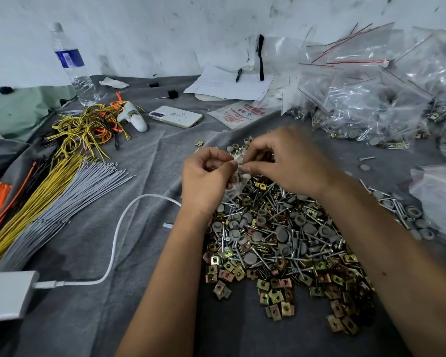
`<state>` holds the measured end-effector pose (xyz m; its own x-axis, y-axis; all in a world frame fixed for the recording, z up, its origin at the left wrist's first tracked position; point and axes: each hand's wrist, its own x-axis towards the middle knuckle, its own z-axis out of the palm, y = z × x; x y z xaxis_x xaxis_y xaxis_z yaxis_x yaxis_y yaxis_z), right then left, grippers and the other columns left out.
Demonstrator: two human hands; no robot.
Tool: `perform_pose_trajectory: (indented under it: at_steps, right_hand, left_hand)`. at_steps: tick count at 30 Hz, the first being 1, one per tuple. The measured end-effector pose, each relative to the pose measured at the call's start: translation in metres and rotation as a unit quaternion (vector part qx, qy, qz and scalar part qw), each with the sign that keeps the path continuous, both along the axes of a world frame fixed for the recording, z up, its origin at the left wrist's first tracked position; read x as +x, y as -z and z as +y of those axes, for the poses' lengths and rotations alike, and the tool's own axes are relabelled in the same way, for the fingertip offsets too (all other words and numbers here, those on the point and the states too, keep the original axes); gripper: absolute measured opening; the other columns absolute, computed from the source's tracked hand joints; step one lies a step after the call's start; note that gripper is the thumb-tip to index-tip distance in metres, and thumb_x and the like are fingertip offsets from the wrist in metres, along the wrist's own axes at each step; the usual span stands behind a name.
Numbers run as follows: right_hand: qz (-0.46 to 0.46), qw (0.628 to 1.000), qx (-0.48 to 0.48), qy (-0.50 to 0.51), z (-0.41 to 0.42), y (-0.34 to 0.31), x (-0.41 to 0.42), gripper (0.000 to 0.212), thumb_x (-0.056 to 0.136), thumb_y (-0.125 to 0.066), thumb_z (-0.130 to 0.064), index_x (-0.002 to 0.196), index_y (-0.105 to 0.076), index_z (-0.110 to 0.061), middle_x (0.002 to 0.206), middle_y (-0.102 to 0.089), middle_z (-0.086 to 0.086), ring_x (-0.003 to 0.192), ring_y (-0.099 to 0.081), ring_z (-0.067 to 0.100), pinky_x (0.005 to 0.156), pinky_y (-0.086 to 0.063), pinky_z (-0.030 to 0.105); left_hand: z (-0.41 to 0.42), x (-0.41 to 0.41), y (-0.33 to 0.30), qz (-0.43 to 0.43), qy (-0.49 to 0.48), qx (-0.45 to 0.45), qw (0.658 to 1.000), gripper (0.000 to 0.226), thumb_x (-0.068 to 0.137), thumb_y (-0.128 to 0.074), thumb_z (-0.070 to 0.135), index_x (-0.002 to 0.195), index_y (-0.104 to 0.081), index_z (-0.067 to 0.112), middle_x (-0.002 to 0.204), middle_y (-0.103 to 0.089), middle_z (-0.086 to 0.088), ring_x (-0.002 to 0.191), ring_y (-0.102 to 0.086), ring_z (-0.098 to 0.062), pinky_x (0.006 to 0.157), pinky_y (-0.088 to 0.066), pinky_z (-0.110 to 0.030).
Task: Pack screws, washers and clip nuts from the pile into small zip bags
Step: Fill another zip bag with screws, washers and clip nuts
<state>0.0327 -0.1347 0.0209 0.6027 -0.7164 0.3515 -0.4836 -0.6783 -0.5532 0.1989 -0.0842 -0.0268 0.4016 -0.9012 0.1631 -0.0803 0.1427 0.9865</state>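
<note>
The pile of screws, washers and clip nuts (281, 240) lies on the worktop (144, 305) right before me, under my forearms. My left hand (206, 176) and right hand (286, 161) meet above its far edge, a small zip bag (236, 180) between them. Left of the pile runs a cable (119, 228); farther left lie bundled ties (49, 202). Behind them sit a phone (175, 116) and a bottle (72, 65). Filled bags (376, 99) heap at the far right.

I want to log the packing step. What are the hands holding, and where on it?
Both the left hand and right hand pinch a small clear zip bag at its top edge, above the pile.
</note>
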Motion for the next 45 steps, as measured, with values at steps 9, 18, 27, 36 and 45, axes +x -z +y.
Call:
perform_pose_trajectory:
  at_steps: [9, 18, 27, 36, 45]
  right_hand:
    - [-0.005, 1.000, -0.007, 0.027, 0.001, 0.003, -0.002, 0.012, 0.094, -0.072, -0.027, 0.103, -0.079, -0.026, 0.080, -0.063, -0.030, 0.073, -0.059, -0.020, 0.063, -0.038, -0.001]
    - [0.040, 0.999, -0.013, 0.031, 0.021, 0.005, 0.003, 0.031, 0.079, -0.076, -0.059, 0.090, -0.071, -0.031, 0.071, -0.066, -0.017, 0.069, -0.062, -0.006, 0.061, -0.045, 0.013]
    - [-0.038, 0.996, -0.032, 0.072, 0.025, -0.043, -0.001, 0.005, 0.095, -0.070, -0.027, 0.097, -0.074, -0.025, 0.087, -0.066, -0.018, 0.076, -0.064, -0.004, 0.069, -0.050, 0.012]
    - [-0.166, 0.986, -0.018, 0.021, 0.024, -0.069, -0.020, 0.007, 0.096, -0.069, -0.013, 0.097, -0.076, -0.014, 0.077, -0.073, -0.005, 0.065, -0.070, 0.008, 0.057, -0.055, 0.021]
    - [-0.351, 0.903, 0.234, 0.084, -0.002, 0.011, -0.029, 0.019, 0.093, -0.068, -0.002, 0.102, -0.071, -0.018, 0.081, -0.077, 0.004, 0.071, -0.071, 0.012, 0.057, -0.055, 0.025]
  left_hand:
    - [0.001, 0.000, -0.001, 0.011, 0.003, -0.007, 1.000, 0.006, 0.089, -0.071, -0.005, 0.091, -0.069, 0.000, 0.063, -0.067, -0.007, 0.055, -0.062, -0.015, 0.054, -0.052, -0.026]
    - [0.003, -0.002, -0.005, 0.064, -0.027, -0.067, 0.995, 0.013, 0.088, -0.075, -0.004, 0.086, -0.068, 0.007, 0.064, -0.068, -0.003, 0.057, -0.067, -0.015, 0.057, -0.056, -0.027]
    - [0.006, 0.006, -0.012, 0.135, -0.141, -0.163, 0.967, 0.010, 0.090, -0.062, 0.024, 0.089, -0.065, 0.015, 0.079, -0.063, 0.002, 0.074, -0.057, -0.012, 0.066, -0.045, -0.031]
    - [0.011, -0.009, -0.015, 0.112, 0.152, -0.069, 0.980, 0.057, 0.097, -0.042, 0.057, 0.119, -0.062, 0.008, 0.117, -0.071, -0.016, 0.111, -0.066, -0.038, 0.089, -0.056, -0.046]
    - [0.017, -0.016, -0.008, 0.094, 0.300, 0.081, 0.946, 0.047, 0.094, -0.063, 0.038, 0.120, -0.063, -0.002, 0.113, -0.072, -0.025, 0.100, -0.070, -0.043, 0.093, -0.057, -0.056]
